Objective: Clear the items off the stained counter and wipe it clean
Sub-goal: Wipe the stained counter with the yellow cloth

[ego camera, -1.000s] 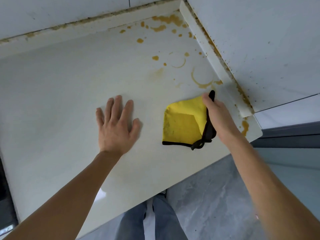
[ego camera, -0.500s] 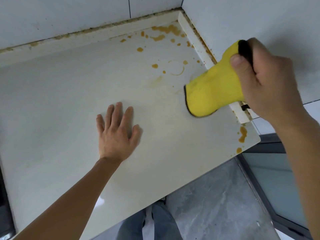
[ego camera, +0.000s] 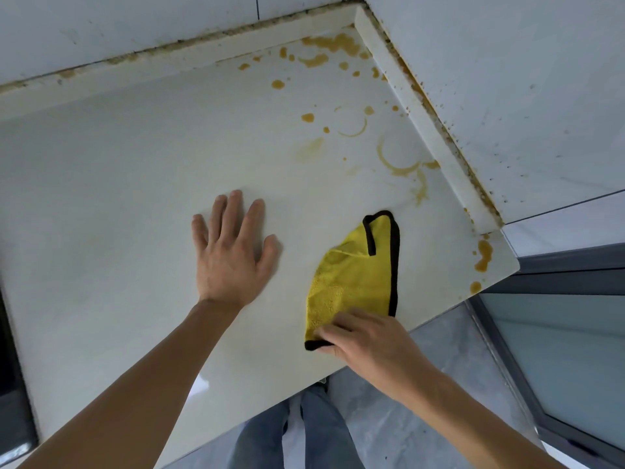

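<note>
Left hand (ego camera: 233,255) flat and open on the pale worktop (ego camera: 118,198), right hand (ego camera: 368,340) pinching the near corner of a yellow cloth (ego camera: 355,279) at five o'clock, orange stains (ego camera: 399,160) at one o'clock

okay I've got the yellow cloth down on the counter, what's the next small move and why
Probably push the yellow cloth with your right hand up toward the ring stains by the side ledge. They lie just beyond the cloth, unwiped, while your left hand rests flat on the counter.

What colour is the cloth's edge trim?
Black, around the yellow cloth; the head view shows it best.
</note>
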`<state>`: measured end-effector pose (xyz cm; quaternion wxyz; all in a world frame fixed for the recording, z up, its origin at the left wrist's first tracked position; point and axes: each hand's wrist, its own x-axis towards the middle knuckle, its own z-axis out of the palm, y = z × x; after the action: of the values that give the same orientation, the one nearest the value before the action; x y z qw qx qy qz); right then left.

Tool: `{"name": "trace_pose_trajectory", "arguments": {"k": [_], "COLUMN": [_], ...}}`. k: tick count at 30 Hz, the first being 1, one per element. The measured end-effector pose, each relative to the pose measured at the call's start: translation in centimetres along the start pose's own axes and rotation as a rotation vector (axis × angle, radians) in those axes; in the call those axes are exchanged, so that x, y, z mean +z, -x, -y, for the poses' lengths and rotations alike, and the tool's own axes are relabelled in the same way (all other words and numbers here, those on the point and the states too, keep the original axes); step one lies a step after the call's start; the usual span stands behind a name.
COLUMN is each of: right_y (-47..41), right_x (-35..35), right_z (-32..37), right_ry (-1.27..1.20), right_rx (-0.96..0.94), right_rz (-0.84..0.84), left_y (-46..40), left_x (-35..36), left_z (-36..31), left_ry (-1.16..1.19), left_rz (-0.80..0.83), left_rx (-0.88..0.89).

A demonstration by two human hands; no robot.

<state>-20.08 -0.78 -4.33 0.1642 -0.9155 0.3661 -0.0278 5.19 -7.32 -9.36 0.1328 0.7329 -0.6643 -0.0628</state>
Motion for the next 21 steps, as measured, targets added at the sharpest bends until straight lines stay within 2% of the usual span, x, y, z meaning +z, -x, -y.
{"name": "trace_pose_trajectory", "arguments": {"k": [4, 7, 10, 13, 17, 21], "right_y": [0.0, -1.7, -3.9, -5.9, -7.6, -8.3], "right_x": [-0.9, -2.5, -3.7, -4.6, -4.9, -5.0], "right_z": [-1.1, -2.8, -4.6, -5.1, -4.4, -5.1], "right_ry": [-0.038, -0.088, -0.074, 0.014, 0.01, 0.038], "right_rx": [0.154, 0.339, 0.423, 0.381, 0.269, 0.271], "right_rz": [-0.036, -0.002, 0.067, 0.048, 0.069, 0.015], "left_y": [0.0, 0.0, 0.0, -0.1, 0.0, 0.0], "left_x": [-0.2, -0.4, -0.5, -0.5, -0.4, -0.3], "left_z": [-0.1, 0.0, -0.1, -0.1, 0.0, 0.1], "left_ry": [0.008, 0.004, 0.005, 0.004, 0.009, 0.007], "left_rz": [0.015, 0.039, 0.044, 0.052, 0.052, 0.036], "left_rx": [-0.003, -0.006, -0.007, -0.005, -0.012, -0.008]}}
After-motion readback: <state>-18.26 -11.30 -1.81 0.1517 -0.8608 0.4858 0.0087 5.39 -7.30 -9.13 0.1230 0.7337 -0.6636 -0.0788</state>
